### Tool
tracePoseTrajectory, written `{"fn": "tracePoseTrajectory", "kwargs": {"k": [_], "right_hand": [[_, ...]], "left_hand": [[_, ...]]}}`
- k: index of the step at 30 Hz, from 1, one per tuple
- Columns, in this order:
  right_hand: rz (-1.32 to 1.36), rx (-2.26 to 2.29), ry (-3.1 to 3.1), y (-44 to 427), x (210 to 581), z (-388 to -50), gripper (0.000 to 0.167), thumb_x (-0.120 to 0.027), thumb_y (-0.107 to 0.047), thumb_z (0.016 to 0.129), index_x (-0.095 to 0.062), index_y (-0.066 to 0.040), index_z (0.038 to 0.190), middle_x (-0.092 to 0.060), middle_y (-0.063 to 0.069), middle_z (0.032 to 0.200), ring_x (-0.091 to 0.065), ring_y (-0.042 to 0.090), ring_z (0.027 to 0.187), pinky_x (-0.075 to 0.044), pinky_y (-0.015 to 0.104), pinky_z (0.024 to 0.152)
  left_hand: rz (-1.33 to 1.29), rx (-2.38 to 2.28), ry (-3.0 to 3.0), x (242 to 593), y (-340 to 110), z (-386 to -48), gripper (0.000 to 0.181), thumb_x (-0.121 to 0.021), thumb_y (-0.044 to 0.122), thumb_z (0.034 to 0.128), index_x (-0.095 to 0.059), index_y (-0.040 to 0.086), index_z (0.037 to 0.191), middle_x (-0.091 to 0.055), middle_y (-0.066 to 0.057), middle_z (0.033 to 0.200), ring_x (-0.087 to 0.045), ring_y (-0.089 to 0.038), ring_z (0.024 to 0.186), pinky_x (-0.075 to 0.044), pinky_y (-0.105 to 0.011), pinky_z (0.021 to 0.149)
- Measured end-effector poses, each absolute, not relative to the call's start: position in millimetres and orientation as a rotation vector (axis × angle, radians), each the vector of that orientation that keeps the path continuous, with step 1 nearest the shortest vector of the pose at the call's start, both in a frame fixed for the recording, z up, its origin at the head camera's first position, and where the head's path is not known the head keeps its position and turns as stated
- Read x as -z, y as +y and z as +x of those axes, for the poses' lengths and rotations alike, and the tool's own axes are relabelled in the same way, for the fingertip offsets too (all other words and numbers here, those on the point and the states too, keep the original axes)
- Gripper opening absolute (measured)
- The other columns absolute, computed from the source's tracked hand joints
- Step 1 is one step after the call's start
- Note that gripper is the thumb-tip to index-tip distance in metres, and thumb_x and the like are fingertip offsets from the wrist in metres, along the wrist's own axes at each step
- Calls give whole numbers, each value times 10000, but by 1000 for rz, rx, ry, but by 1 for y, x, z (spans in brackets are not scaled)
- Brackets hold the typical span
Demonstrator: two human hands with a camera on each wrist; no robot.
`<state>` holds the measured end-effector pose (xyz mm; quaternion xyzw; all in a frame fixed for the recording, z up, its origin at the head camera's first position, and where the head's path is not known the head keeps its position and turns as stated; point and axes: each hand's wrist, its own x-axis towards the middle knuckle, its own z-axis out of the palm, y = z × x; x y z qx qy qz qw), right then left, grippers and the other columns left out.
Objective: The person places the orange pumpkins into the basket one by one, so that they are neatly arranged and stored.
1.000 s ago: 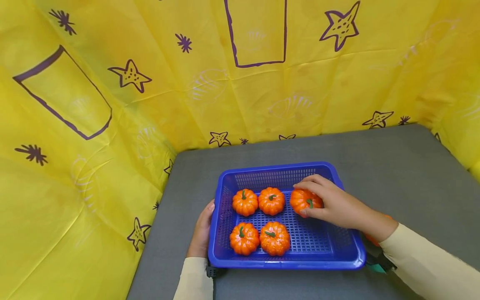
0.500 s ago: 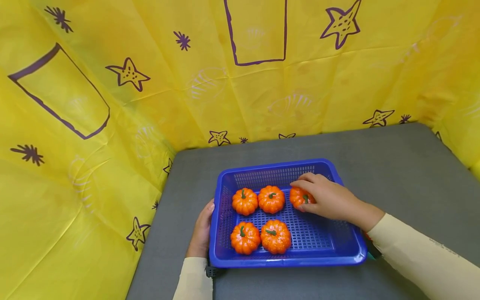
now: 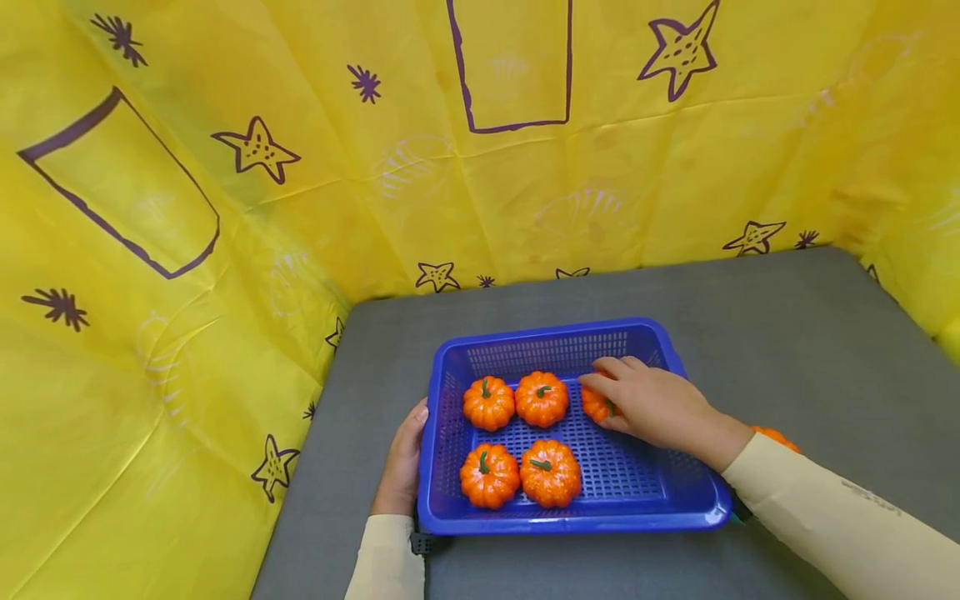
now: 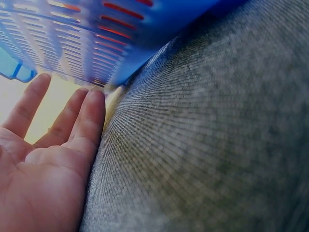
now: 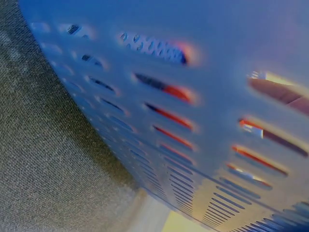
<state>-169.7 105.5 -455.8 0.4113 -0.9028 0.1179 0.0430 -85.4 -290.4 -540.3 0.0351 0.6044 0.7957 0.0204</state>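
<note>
A blue slotted plastic basket (image 3: 570,527) sits on the grey table. Inside it, my right hand (image 3: 663,408) grips a small orange pumpkin (image 3: 595,403) with a green stem, at the back right; the hand covers much of it. To the left, two pumpkins (image 3: 542,399) stand in the back row and two more (image 3: 551,473) in the front row. My left hand (image 3: 405,458) rests against the basket's left side. The left wrist view shows straight fingers (image 4: 89,121) reaching to the slotted wall. In the right wrist view the basket wall (image 5: 212,72) hides most of the hand.
Another orange object (image 3: 776,437), mostly hidden by the right forearm, lies outside the basket to the right. Yellow cloth walls (image 3: 510,200) with drawn starfish enclose the table (image 3: 765,333) at the back and sides.
My right hand has carried its pumpkin slightly left and back within the basket, and now covers more of it. The left hand and the other pumpkins in the basket stay about where they were.
</note>
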Motion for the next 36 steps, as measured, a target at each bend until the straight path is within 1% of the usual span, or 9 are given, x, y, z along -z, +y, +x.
{"fn": "tracePoseTrajectory", "kwargs": {"k": [3, 7, 10, 16, 22, 32, 34, 36], "right_hand": [[1266, -374, -2750, 106, 457, -170, 548, -918, -311, 906, -718, -137, 1386, -631, 179, 1396, -628, 391, 1223, -619, 557, 859], [1260, -410, -2736, 107, 459, -171, 541, -925, -306, 902, -719, -136, 1372, -633, 160, 1365, -633, 377, 1207, -612, 553, 882], [1242, -448, -2753, 107, 458, -170, 566, -933, -298, 893, -707, -138, 1387, -633, 136, 1349, -631, 368, 1201, -607, 554, 893], [1178, -621, -2792, 109, 451, -168, 610, -940, -252, 885, -696, -120, 1429, -641, 136, 1376, -621, 373, 1248, -593, 574, 934], [1127, -822, -2768, 111, 449, -169, 591, -921, -261, 908, -695, -121, 1436, -646, 114, 1382, -611, 372, 1273, -549, 611, 999], [1113, -1107, -2708, 118, 445, -171, 567, -883, -223, 951, -666, -88, 1457, -627, 131, 1435, -568, 380, 1341, -467, 651, 1085], [1110, -1172, -2678, 120, 446, -172, 567, -880, -199, 953, -659, -79, 1461, -621, 133, 1447, -563, 373, 1344, -464, 642, 1090], [1102, -1239, -2648, 121, 448, -173, 570, -878, -171, 953, -651, -74, 1466, -617, 128, 1451, -574, 367, 1318, -501, 617, 1048]], "left_hand": [[89, -2463, 1886, 541, -291, -85, 577, -421, 397, 1166, -461, 19, 1599, -699, -111, 1301, -711, -228, 1062, -612, -387, 899], [67, -2463, 1884, 542, -291, -85, 583, -433, 407, 1164, -463, 25, 1603, -704, -97, 1303, -715, -223, 1061, -613, -386, 898], [65, -2461, 1885, 542, -291, -85, 587, -433, 408, 1163, -461, 19, 1602, -703, -102, 1304, -712, -232, 1066, -611, -390, 905], [34, -2452, 1896, 542, -290, -85, 589, -425, 414, 1163, -457, 30, 1609, -698, -109, 1315, -714, -244, 1066, -614, -403, 906], [33, -2451, 1907, 541, -290, -85, 598, -438, 424, 1159, -463, 29, 1607, -699, -121, 1315, -719, -243, 1062, -615, -401, 903], [47, -2441, 1910, 541, -291, -85, 600, -433, 427, 1163, -459, 36, 1617, -688, -135, 1342, -715, -251, 1083, -612, -406, 917], [43, -2442, 1914, 541, -291, -85, 604, -438, 431, 1160, -463, 36, 1615, -688, -139, 1337, -714, -253, 1078, -613, -403, 911], [41, -2442, 1919, 541, -291, -85, 604, -438, 431, 1159, -466, 35, 1614, -689, -139, 1333, -713, -252, 1074, -613, -402, 909]]}}
